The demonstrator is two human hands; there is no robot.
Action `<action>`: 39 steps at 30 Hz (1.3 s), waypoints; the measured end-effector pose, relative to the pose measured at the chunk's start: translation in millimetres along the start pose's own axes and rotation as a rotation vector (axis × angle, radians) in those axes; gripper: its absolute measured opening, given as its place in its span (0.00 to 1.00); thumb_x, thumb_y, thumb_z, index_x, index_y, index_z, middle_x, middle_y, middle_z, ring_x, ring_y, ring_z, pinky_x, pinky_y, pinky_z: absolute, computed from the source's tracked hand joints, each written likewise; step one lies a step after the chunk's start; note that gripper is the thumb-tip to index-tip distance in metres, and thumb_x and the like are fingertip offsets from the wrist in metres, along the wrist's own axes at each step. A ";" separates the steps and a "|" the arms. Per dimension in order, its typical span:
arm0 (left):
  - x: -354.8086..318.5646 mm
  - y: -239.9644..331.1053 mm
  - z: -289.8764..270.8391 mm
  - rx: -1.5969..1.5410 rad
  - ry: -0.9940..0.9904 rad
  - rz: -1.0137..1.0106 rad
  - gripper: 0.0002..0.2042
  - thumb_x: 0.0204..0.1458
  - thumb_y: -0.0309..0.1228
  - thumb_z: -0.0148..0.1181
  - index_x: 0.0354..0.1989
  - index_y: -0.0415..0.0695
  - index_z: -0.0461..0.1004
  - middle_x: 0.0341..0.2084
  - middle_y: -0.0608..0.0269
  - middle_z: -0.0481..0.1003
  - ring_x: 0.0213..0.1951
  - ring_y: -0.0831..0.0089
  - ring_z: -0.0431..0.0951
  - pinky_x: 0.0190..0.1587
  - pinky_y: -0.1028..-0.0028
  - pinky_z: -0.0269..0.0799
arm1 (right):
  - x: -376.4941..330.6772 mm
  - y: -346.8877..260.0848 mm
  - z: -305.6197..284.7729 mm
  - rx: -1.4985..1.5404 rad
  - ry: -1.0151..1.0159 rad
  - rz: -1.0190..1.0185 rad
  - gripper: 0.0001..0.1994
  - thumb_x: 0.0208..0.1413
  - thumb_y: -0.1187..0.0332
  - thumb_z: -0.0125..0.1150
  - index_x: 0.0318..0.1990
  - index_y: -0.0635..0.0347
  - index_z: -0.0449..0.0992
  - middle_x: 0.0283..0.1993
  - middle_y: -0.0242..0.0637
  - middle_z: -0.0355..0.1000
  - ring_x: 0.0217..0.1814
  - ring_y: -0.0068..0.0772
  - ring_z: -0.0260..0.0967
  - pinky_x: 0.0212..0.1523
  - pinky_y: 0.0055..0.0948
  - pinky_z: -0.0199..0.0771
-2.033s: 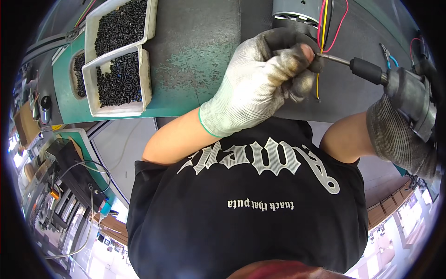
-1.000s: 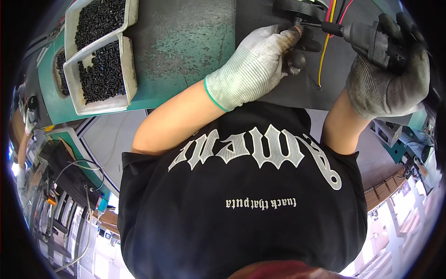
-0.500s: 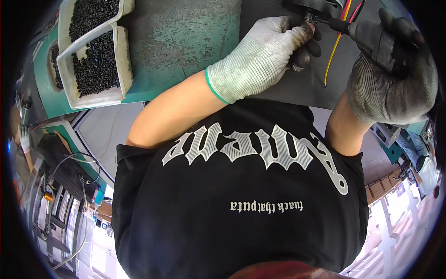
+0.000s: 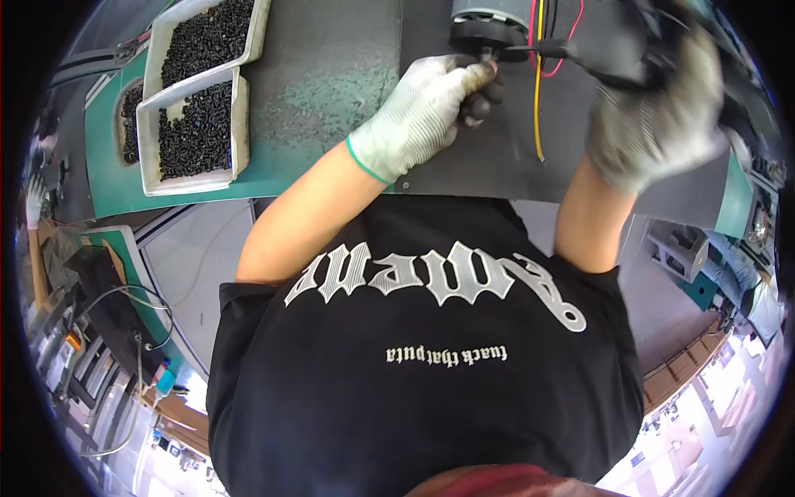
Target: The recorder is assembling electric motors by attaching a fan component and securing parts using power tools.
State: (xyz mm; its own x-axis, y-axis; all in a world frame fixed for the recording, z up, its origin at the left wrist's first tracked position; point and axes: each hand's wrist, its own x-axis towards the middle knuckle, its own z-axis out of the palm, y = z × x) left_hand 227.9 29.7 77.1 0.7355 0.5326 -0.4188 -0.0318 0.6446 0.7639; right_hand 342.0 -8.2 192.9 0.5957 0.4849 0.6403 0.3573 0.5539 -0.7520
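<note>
A round motor with a grey body and black end stands at the top of the view. Against its near side my left hand, in a pale knit glove with dirty fingertips, is closed in a pinch at a small dark fitting; what the fingers hold is hidden. My right hand, gloved too and smeared by motion, is wrapped round a dark power screwdriver. Its thin bit points left and reaches the motor's black end beside my left fingertips. Red, black and yellow wires run down beside the motor.
Two white bins full of small black screws stand at the left of the green worktable. More screws lie in a round opening beside them. A dark mat lies beneath my hands. Another person's gloved hand shows at the far left.
The view has shifted, so the bench and bins sit farther right and lower, and more of the motor shows. Both hands stay at the motor; my right hand with the screwdriver is now blurred.
</note>
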 end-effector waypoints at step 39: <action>-194.4 179.1 -379.4 1.885 1.376 0.078 0.15 0.52 0.36 0.58 0.45 0.43 0.77 0.37 0.48 0.79 0.44 0.53 0.78 0.49 0.61 0.72 | 21.1 130.2 -338.7 -1.385 -0.510 0.230 0.32 0.62 0.43 0.45 0.64 0.58 0.64 0.65 0.52 0.60 0.67 0.54 0.54 0.66 0.44 0.52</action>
State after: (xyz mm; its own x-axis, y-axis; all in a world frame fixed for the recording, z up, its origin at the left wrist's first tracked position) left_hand -177.5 249.7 109.1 0.0189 0.9612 0.2753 0.9945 0.0104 -0.1046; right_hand 644.7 -155.1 55.5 0.5277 0.8103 0.2547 0.8485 -0.4890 -0.2022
